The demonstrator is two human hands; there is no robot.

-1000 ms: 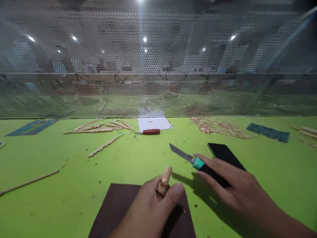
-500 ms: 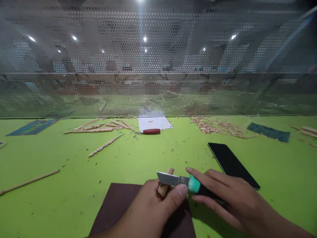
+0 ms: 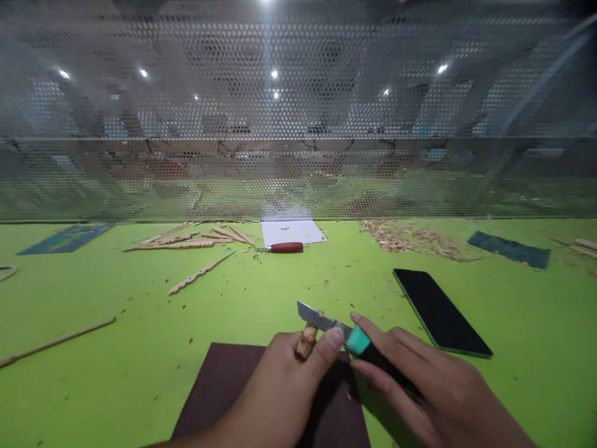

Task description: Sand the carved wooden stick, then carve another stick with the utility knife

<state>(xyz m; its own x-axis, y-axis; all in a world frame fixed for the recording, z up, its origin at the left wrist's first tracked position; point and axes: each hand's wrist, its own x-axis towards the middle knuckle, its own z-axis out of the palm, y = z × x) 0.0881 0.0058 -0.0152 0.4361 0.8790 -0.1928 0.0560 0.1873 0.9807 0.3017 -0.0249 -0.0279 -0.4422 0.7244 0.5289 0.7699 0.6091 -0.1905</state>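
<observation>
My left hand [image 3: 280, 389] is closed round a short wooden stick [image 3: 306, 342], whose upper end pokes out between thumb and fingers. My right hand [image 3: 420, 379] grips a knife with a teal and black handle [image 3: 359, 341]. Its metal blade [image 3: 317, 317] lies across the top of the stick, with my left thumb pressed behind the blade. Both hands hover over a dark brown sheet [image 3: 219, 392] on the green table [image 3: 116, 373].
A black phone [image 3: 441, 313] lies right of the hands. Carved wooden sticks [image 3: 198, 275] and a long stick [image 3: 56, 341] lie at the left. A red-handled tool [image 3: 285, 247] rests by white paper [image 3: 291, 231]. Wood shavings [image 3: 410, 239] and a perforated metal screen [image 3: 298, 124] line the back.
My right hand brought the knife from beside the phone over to the stick. The blade now lies on the stick's tip, and my left thumb has moved up against it.
</observation>
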